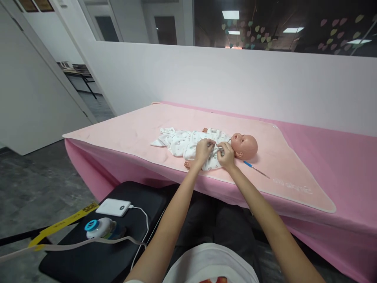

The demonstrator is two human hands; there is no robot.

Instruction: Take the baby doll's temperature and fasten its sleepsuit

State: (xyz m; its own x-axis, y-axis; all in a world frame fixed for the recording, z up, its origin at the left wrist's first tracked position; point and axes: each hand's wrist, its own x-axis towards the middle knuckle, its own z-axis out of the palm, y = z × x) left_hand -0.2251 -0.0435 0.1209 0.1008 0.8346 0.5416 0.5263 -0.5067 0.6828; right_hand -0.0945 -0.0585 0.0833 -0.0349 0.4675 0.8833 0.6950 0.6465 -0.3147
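Note:
A baby doll (246,147) lies on its back, its head to the right, in a white baby gown (181,143) with small printed figures. My left hand (204,149) is closed at the gown's chest, thumb and fingers pinching the fabric or a tie there. Close beside it, my right hand (226,154) pinches the gown just below the doll's chin. What exactly lies between the fingertips is too small to make out. A thin stick with a blue end (256,169) rests by the doll's head, to the right of my right hand.
A pale pink blanket (129,133) covers part of the table with its darker pink cloth (347,173). On a black chair (97,255) at my left are a white power bank (113,207) with a cable and a blue-capped bottle (100,228). Behind stands a white wall (235,82).

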